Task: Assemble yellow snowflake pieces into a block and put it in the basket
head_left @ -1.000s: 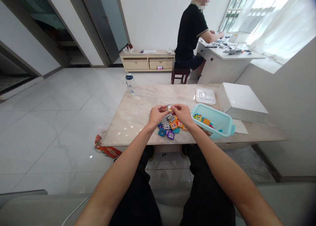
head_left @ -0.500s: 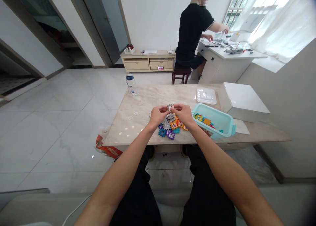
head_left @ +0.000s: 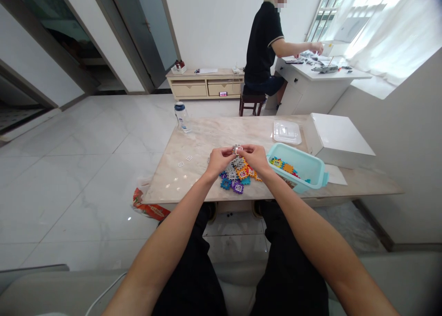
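Between my two hands is a grey toothed building tile [head_left: 236,148] with a white window-shaped piece [head_left: 239,149] at its face. My left hand [head_left: 221,162] pinches the tile from the left, and my right hand [head_left: 254,158] grips its right side. Whether the window piece is seated in the tile I cannot tell. Just below lies a heap of toothed tiles [head_left: 236,173] in grey, orange, purple, blue and teal, several with white window pieces in them. Two loose white window pieces [head_left: 189,158] rest on the table to the left of my hands.
A light teal bin [head_left: 312,169] with several coloured tiles stands right of the heap. Behind it are a clear plastic lid [head_left: 287,132] and a white box [head_left: 340,134]. A water bottle [head_left: 181,117] stands at the table's far left corner. A person [head_left: 264,40] sits at a white desk beyond.
My hands stay closed around the grey tile with hardly any movement. The view has shifted slightly. Across the room, the other person's arm reaches further over the desk.
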Demonstrator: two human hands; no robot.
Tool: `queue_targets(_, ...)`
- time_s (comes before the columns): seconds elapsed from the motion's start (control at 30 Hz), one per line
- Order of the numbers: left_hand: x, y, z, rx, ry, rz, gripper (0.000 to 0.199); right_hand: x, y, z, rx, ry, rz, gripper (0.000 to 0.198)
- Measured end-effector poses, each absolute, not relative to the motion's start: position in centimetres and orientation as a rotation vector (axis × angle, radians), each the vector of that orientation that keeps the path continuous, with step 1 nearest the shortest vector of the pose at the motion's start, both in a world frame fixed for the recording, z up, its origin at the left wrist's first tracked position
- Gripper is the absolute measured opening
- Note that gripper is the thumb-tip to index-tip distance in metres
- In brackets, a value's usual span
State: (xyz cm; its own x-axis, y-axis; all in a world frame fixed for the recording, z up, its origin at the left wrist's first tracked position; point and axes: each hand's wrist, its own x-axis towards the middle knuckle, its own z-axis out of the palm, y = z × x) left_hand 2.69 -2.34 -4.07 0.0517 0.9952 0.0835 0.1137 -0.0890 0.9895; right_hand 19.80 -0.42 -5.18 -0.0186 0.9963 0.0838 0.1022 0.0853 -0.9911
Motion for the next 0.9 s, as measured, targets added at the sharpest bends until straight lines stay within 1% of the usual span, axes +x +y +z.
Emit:
queue_targets(0.27, 2.9, -2.3, -3.9, 1.338, 1.199, 1.227, 0.035, 18.8, -0.3, -5.8, -1.216, -1.276, 1.028, 0.038)
queue_targets(0.53, 2.8, -2.2, -3.9, 1.268, 1.196, 1.234, 0.034, 18.2, -0.5, -5.5, -1.203, -1.214, 1.051, 0.041)
queue_targets(0.67, 2.8, -2.1, -3.9, 1.239, 1.233, 1.23, 0.031, 17.9, -0.6, -5.6, -1.212, -1.244, 1.013, 0.039)
queue_targets(0.9, 2.5, -2.2, -4.1, 1.126, 1.245, 1.244, 0.038, 17.9, -0.6, -5.5, -1.217, -1.269, 0.982, 0.038)
